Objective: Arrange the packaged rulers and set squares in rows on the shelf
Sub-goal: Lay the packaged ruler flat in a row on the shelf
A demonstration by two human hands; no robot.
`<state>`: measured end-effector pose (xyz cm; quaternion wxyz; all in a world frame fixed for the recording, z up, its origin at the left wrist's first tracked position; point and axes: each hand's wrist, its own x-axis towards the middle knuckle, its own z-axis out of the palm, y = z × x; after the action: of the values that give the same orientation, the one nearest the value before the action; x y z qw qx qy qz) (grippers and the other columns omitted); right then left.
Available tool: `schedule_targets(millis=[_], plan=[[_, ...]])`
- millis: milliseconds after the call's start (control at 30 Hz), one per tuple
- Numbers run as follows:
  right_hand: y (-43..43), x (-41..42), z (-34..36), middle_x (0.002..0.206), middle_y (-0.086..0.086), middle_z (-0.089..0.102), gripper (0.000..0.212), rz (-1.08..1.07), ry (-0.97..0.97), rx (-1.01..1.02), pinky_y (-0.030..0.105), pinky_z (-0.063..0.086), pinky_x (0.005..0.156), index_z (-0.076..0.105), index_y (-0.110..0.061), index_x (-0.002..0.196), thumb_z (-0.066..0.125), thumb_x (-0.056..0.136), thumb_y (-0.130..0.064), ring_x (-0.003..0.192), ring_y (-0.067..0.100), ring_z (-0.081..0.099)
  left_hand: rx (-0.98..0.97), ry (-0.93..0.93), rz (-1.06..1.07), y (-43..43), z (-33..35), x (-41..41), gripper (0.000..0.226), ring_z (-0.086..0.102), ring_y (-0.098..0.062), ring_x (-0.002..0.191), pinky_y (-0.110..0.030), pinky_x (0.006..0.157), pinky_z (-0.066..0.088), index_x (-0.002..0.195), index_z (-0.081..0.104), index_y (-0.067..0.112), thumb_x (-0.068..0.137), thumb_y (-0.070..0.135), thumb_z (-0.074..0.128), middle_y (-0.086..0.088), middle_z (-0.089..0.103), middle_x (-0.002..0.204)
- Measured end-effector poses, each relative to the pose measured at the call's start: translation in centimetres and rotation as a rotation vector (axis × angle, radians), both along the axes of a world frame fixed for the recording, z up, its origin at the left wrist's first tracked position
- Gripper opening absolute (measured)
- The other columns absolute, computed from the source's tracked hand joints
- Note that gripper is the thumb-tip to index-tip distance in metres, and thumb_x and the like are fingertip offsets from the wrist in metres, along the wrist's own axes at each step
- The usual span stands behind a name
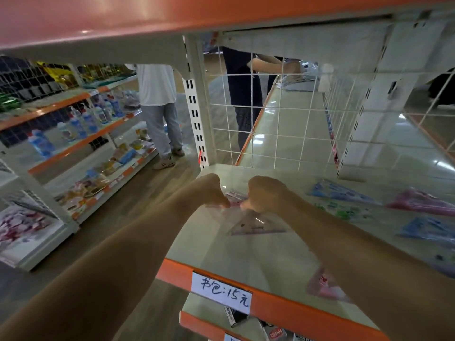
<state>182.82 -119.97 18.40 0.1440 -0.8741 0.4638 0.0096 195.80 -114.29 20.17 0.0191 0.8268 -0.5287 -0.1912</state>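
Resting, seemingly, on the glossy shelf (orange-edged, shop aisle): set-square packet.

Both hands are reaching onto the pale shelf, toward its back left corner. The left hand and the right hand are sitting just beside each other, fingers curled, each pinching the far edge of a clear packet that is holding a triangular set square and resting on the surface. Along the right side more packets are lying flat: a blue one, a pink one and another blue one. A pink packet is lying near the front edge, partly under the right forearm. A handwritten price label is hanging on the orange front edge. White wire mesh is standing along the back edge.
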Motion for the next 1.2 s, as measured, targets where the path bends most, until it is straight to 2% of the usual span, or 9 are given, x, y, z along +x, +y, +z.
schedule_targets(millis=[67,133,333,500,667,833,933,1100,1200], plan=[[0.0,-0.5,-0.3,0.111,0.004,0.061,0.047,0.029,-0.028,-0.053,0.030,0.044,0.081,0.057,-0.014,0.112,0.072,0.077,-0.043,0.100,0.026,0.059,-0.071,0.075,0.019,0.4,-0.1,0.2,0.039,0.060,-0.020,0.091,-0.024,0.066,0.045,0.113,0.059,0.004,0.081,0.022,0.072,-0.007,0.059,0.105],[0.1,-1.0,-0.7,0.112,0.004,0.059,0.046,0.052,-0.071,-0.098,0.033,0.045,0.085,0.054,-0.013,0.114,0.070,0.080,-0.041,0.102,0.026,0.058,-0.171,0.151,0.058,0.6,-0.2,0.4,0.041,0.057,-0.019,0.091,-0.023,0.066,0.046,0.121,0.055,0.006,0.084,0.015,0.069,-0.007,0.057,0.113],[-0.9,-2.8,0.1,0.098,0.002,0.067,0.003,0.034,-0.340,0.065,0.026,0.043,0.075,0.062,-0.017,0.087,0.059,0.085,-0.017,0.089,0.019,0.059,-0.334,0.367,0.158,0.8,1.0,1.0,0.011,0.054,-0.010,0.065,-0.018,0.056,0.043,0.094,0.068,0.009,0.083,0.008,0.068,-0.004,0.064,0.081],[-2.0,-5.6,2.0,0.081,-0.008,0.064,0.004,0.022,-0.500,0.114,0.032,0.049,0.080,0.066,-0.020,0.081,0.063,0.083,-0.018,0.088,0.017,0.062,-0.435,0.414,0.108,0.5,2.8,-0.5,0.005,0.056,-0.011,0.066,-0.017,0.057,0.043,0.083,0.070,0.015,0.081,0.010,0.071,0.002,0.064,0.072],[-2.5,-10.0,4.2,0.079,-0.013,0.059,0.008,-0.005,-0.569,0.105,0.032,0.049,0.082,0.063,-0.022,0.083,0.064,0.087,-0.015,0.086,0.014,0.060,-0.485,0.536,0.025,0.1,5.0,-4.0,0.014,0.055,-0.009,0.065,-0.015,0.059,0.044,0.075,0.066,0.017,0.081,0.005,0.069,0.001,0.062,0.068],[-2.1,-15.4,6.5,0.075,-0.003,0.063,0.007,-0.083,-0.647,0.181,0.015,0.046,0.056,0.064,-0.014,0.087,0.062,0.088,-0.008,0.068,0.012,0.059,-0.456,0.623,-0.072,-0.8,6.5,-8.1,0.010,0.057,-0.011,0.070,-0.022,0.064,0.042,0.079,0.067,0.016,0.085,0.008,0.066,-0.002,0.067,0.077],[-1.8,-18.5,7.3,0.079,0.002,0.064,0.010,-0.145,-0.693,0.224,0.017,0.048,0.060,0.065,-0.008,0.097,0.062,0.087,-0.005,0.067,0.010,0.059,-0.429,0.616,-0.086,-1.3,6.8,-10.2,0.011,0.057,-0.010,0.068,-0.023,0.066,0.042,0.077,0.066,0.018,0.087,0.012,0.066,-0.002,0.067,0.077],[-1.2,-21.9,7.8,0.085,0.006,0.066,0.011,-0.205,-0.686,0.208,0.020,0.050,0.064,0.065,-0.009,0.098,0.062,0.088,-0.007,0.072,0.012,0.060,-0.374,0.616,-0.151,-1.5,6.9,-13.2,0.011,0.058,-0.014,0.070,-0.028,0.073,0.044,0.077,0.067,0.017,0.084,0.008,0.068,-0.006,0.067,0.079],[-0.7,-23.6,8.4,0.089,0.000,0.064,0.024,-0.185,-0.603,0.111,0.018,0.045,0.065,0.065,-0.009,0.109,0.067,0.086,-0.014,0.077,0.009,0.059,-0.364,0.640,-0.121,-2.0,7.1,-15.0,0.005,0.059,-0.015,0.068,-0.031,0.076,0.045,0.081,0.068,0.013,0.085,0.010,0.067,-0.005,0.068,0.078]])
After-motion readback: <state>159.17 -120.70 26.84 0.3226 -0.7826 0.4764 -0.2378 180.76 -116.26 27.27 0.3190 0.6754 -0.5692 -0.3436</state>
